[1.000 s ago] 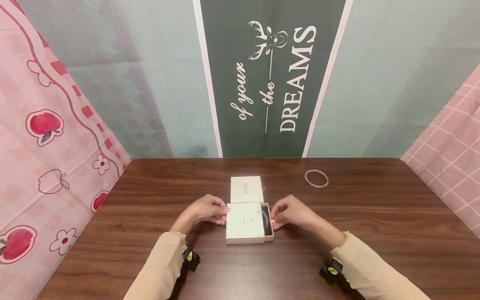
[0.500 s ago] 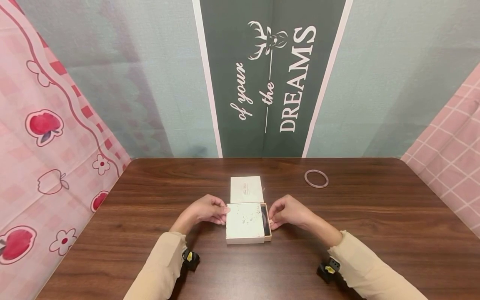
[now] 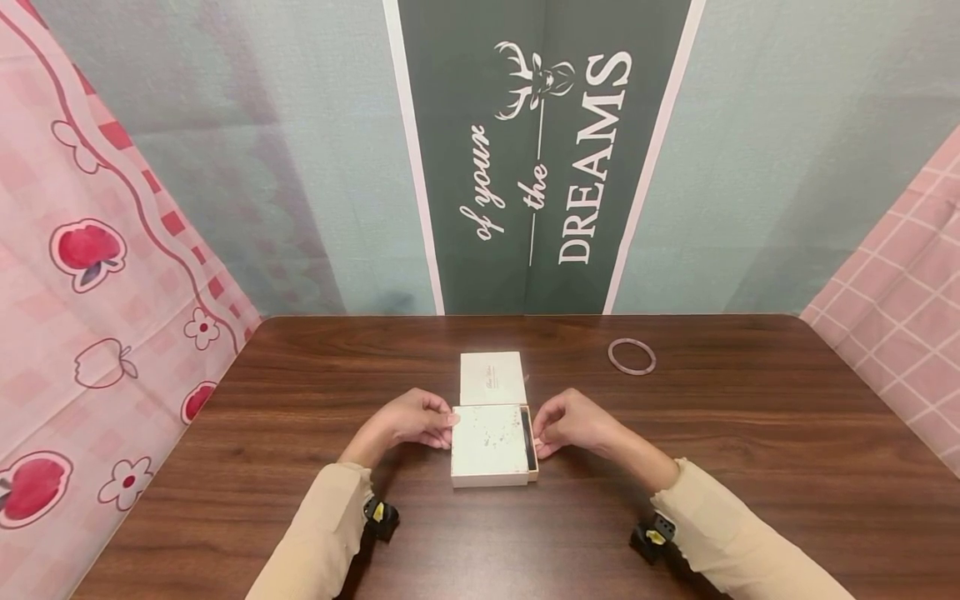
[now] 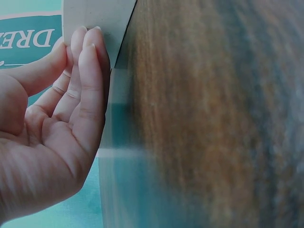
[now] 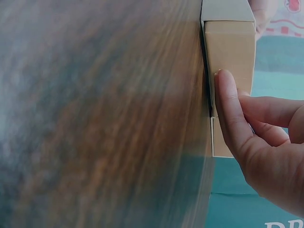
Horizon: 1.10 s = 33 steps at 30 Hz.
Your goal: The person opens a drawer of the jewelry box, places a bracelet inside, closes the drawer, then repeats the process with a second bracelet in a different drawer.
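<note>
A white slide-out gift box (image 3: 489,442) with a speckled floral top lies on the table, its drawer (image 3: 533,467) showing as a narrow strip on the right. Dark lining is visible inside that strip. My left hand (image 3: 415,419) holds the outer sleeve at its left side, thumb on the top edge and fingers along the end, as the left wrist view also shows. Fingertips of my right hand (image 3: 572,422) press on the drawer's tan end face (image 5: 230,52). Whether they also pinch a pull tab there I cannot tell.
A second white box (image 3: 491,377) with printed lettering lies directly behind the first. A pale pinkish bangle (image 3: 632,357) rests farther back on the right. The dark wooden table (image 3: 480,550) meets a hanging cloth at its back edge.
The drawer has slid left into the sleeve, with my right hand moving left along with it. A curved item visible inside earlier is now hidden. My left hand stays put.
</note>
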Each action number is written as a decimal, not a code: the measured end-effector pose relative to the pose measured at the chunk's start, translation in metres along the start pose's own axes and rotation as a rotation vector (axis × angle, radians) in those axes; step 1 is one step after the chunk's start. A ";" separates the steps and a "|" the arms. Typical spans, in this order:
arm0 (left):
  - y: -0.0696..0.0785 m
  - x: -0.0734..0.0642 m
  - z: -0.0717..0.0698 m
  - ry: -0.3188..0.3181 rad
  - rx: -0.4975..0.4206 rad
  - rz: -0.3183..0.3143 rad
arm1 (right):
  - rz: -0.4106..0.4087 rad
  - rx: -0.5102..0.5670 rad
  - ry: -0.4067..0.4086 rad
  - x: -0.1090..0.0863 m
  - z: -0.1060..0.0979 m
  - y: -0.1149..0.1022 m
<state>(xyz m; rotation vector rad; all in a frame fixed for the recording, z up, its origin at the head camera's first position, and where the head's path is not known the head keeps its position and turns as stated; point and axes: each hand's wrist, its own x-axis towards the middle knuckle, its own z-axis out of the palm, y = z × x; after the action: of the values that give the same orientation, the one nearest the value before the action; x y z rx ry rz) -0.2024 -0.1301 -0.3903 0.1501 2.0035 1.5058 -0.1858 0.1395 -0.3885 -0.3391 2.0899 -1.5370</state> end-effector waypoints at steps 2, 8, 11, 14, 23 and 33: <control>0.000 0.000 0.000 -0.002 -0.001 0.002 | 0.001 -0.003 0.000 0.000 0.000 -0.001; 0.000 0.000 -0.001 -0.004 -0.002 0.003 | 0.000 -0.016 -0.003 0.002 0.002 -0.002; 0.000 -0.001 -0.002 -0.006 0.003 0.006 | -0.004 0.001 -0.009 0.003 0.003 -0.003; 0.000 -0.001 -0.002 -0.009 0.004 0.011 | -0.007 0.014 -0.014 0.004 0.005 -0.003; -0.002 0.000 -0.002 -0.025 -0.002 0.016 | -0.005 0.018 -0.021 0.007 0.007 -0.002; -0.002 0.000 -0.001 -0.022 0.004 0.018 | -0.005 0.010 -0.024 0.006 0.009 -0.004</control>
<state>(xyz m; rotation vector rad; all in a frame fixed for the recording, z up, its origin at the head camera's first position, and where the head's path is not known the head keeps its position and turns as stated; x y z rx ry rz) -0.2026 -0.1320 -0.3916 0.1855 1.9931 1.5053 -0.1861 0.1281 -0.3880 -0.3581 2.0635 -1.5386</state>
